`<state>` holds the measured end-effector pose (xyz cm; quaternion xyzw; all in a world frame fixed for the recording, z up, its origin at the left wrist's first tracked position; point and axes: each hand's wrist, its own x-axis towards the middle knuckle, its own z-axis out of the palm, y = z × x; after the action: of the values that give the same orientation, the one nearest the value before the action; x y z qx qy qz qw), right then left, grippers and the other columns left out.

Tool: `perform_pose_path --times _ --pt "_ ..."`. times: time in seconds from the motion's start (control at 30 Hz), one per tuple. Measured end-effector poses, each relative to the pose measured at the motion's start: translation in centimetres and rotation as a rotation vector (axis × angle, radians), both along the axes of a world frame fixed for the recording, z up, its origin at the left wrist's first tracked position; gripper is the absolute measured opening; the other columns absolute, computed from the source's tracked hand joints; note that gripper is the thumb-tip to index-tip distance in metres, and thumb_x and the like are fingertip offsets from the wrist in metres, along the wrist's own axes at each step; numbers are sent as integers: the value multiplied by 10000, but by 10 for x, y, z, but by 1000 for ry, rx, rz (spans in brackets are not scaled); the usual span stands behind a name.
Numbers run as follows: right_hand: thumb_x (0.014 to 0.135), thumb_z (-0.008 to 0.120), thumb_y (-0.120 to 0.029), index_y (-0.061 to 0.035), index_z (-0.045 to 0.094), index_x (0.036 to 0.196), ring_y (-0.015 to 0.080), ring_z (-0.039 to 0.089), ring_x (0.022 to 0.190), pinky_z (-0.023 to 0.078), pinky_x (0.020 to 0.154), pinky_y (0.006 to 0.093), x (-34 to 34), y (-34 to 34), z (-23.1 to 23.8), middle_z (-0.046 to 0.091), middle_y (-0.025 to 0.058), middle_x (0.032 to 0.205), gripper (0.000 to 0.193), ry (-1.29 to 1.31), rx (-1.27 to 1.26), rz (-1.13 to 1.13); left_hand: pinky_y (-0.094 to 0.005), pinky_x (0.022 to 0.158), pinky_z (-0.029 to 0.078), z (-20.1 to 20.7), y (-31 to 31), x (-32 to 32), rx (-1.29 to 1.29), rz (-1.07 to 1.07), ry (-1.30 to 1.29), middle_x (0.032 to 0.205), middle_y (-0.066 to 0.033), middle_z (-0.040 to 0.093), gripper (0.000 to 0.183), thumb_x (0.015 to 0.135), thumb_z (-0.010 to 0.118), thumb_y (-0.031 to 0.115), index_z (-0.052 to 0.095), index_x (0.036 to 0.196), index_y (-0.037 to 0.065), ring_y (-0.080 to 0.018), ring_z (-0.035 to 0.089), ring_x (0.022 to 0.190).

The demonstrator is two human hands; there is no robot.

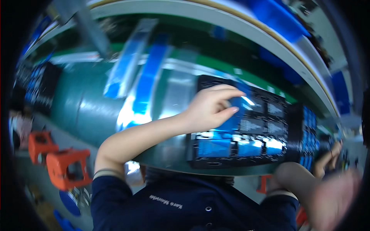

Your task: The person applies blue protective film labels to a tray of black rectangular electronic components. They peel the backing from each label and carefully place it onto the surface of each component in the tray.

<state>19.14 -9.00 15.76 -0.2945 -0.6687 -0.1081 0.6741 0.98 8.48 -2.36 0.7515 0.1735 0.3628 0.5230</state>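
Observation:
A black tray (216, 161) with rectangular recesses lies on the green work surface in front of me, holding several flat dark panels (252, 126); the near ones look glossy blue. My left hand (214, 107) is over the tray's left half, its fingers curled and its thumb and index finger at the edge of a translucent blue film (235, 121). That film stands out over the panels; the exact pinch is hard to see. My right hand (336, 198) is off the tray at the lower right, smeared by motion, so its fingers cannot be made out.
Long blue and clear film strips (148, 82) lie left of the tray. More black trays stand at the right (298, 125) and far left (42, 86). Another person's hand (329, 158) is at the right. Orange stools (69, 169) stand lower left; a pale shelf edge (266, 34) curves beyond.

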Motion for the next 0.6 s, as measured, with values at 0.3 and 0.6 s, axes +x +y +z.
perform_pose_path --times 0.3,0.6 --pt "723 764 -33 -21 584 1198 359 554 1139 464 959 425 5 59 -131 563 164 1237 508 -436 -782 -148 -198 681 489 3 -3 8 -102 -142 -8 1104 -94 606 508 840 657 -39 539 1327 39 -76 569 787" --pt "758 696 28 -9 642 1016 305 659 951 529 828 388 -5 50 -147 671 157 989 266 -323 -834 -209 -312 704 528 4 -9 8 281 -79 -80 901 -110 706 233 782 741 45 707 1009 5 -230 680 812"
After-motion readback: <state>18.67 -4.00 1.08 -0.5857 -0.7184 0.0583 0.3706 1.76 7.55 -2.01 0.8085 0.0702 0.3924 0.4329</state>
